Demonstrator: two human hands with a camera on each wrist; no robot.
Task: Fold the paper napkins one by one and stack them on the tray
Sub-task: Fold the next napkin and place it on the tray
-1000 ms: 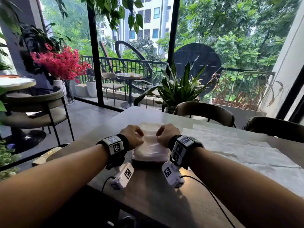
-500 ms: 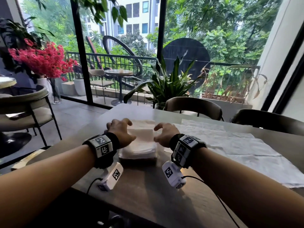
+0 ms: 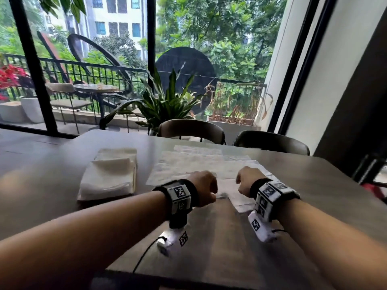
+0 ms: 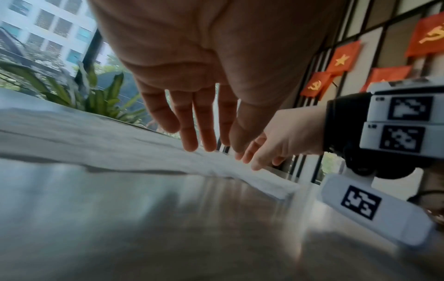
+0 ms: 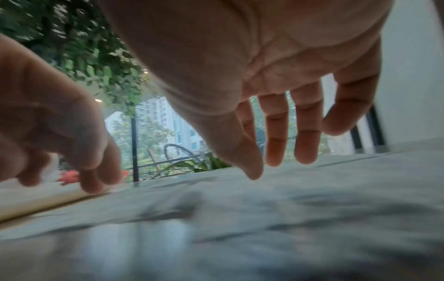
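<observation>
A stack of folded white napkins [image 3: 109,174] lies at the table's left; only a thin dark edge of the tray [image 3: 98,201] shows beneath it. Flat unfolded napkins [image 3: 199,164] overlap across the middle of the table. My left hand [image 3: 204,190] and right hand [image 3: 247,181] hover side by side over their near edge, holding nothing. In the left wrist view the left hand [image 4: 204,133] has straight fingers just above the paper [image 4: 120,136]. The right wrist view shows the right hand [image 5: 276,142] spread loosely, its thumb tip close to the napkin [image 5: 288,190].
The grey table [image 3: 230,248] runs to a near edge below my forearms. Two dark chairs [image 3: 190,130] stand at the far side, with a potted plant [image 3: 163,103] and glass wall behind. Cables hang from both wrist cameras.
Both hands have let go of the folded stack and moved right to the flat napkins. Their fingers have uncurled. The head view has swung right.
</observation>
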